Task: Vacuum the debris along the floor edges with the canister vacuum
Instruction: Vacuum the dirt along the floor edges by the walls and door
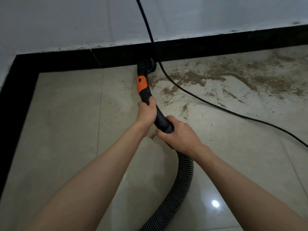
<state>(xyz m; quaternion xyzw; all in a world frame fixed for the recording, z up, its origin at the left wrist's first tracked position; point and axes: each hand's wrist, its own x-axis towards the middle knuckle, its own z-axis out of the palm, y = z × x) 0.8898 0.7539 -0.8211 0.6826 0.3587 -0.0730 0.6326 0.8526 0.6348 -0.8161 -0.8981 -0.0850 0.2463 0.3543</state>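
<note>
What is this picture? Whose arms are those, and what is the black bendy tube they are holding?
This one picture comes from a camera worn on a person's head, looking down, so you see their own arms. The left hand and the right hand both grip the black handle of a vacuum cleaner. The ribbed hose leads off toward the machine, which is out of view. The nozzle touches the tiled floor beside the black skirting. Brown debris lies to the right, with a black cable across it.
</note>
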